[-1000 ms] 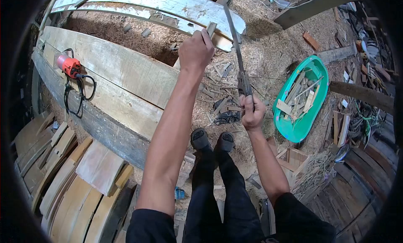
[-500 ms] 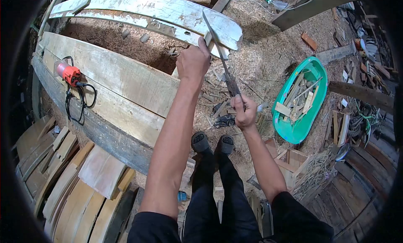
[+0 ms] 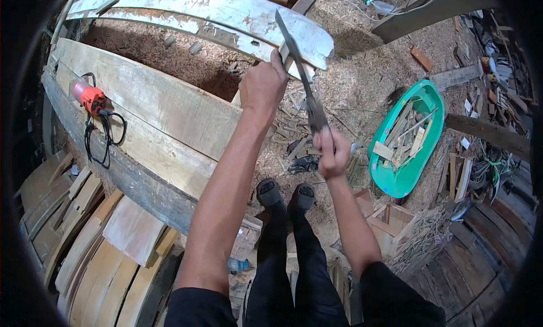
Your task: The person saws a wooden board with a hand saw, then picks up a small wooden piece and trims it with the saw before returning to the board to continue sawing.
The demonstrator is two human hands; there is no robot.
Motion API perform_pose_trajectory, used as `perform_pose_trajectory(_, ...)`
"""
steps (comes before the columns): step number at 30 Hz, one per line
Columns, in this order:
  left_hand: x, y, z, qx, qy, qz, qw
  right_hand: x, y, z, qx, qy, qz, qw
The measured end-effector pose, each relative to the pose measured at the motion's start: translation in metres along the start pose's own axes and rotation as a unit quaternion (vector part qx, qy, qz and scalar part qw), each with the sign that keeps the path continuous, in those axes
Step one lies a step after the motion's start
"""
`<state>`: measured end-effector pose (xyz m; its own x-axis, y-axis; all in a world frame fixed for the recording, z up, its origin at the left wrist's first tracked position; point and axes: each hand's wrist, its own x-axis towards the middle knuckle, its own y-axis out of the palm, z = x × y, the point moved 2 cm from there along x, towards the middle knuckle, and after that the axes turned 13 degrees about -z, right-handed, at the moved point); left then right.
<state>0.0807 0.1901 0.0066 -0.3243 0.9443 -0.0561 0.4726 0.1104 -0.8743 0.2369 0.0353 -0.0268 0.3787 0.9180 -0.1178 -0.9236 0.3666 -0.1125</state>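
My right hand [image 3: 332,152] is closed around the handle of a machete [image 3: 296,55], its long dark blade slanting up and to the left. Beside the blade, my left hand [image 3: 263,87] grips a small wood piece [image 3: 284,48], thumb pointing up; most of the piece is hidden behind the fist. The blade overlaps the end of the wood piece in this view. Just beyond both hands lies the end of a pale, weathered curved plank [image 3: 311,41].
A red power tool [image 3: 87,96] with a black cord rests on broad planks [image 3: 153,104] at left. To the right, a green tub [image 3: 399,183] holds wood scraps. Curved boards [image 3: 102,282] lie lower left. Posts and shavings surround my feet.
The machete has shifted slightly right and down with my right hand, which is now blurred. My left hand keeps its grip on the wood piece. The whole view has shifted a little.
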Motion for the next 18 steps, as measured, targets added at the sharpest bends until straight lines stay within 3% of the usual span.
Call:
perform_pose_trajectory(5,-0.003,-0.005,-0.002,0.002,-0.003,-0.005,1.000,-0.029,-0.008,-0.014,0.037,-0.026,-0.008,0.999)
perform_pose_trajectory(6,0.002,-0.006,-0.001,0.002,-0.003,-0.013,1.000,-0.029,-0.006,-0.010,0.093,-0.025,0.011,0.995)
perform_pose_trajectory(10,-0.003,0.002,0.003,-0.001,0.005,-0.004,1.000,0.013,0.011,0.000,0.006,0.031,0.022,0.999)
perform_pose_trajectory(13,-0.004,0.002,0.002,0.000,0.005,0.002,1.000,-0.008,0.001,0.005,-0.007,-0.019,0.018,1.000)
perform_pose_trajectory(14,-0.004,0.002,0.002,0.000,0.007,0.006,1.000,-0.022,-0.007,-0.010,0.046,-0.041,0.004,0.998)
perform_pose_trajectory(18,-0.003,0.001,0.001,0.002,0.004,-0.013,1.000,0.007,0.005,-0.001,-0.008,-0.016,-0.001,1.000)
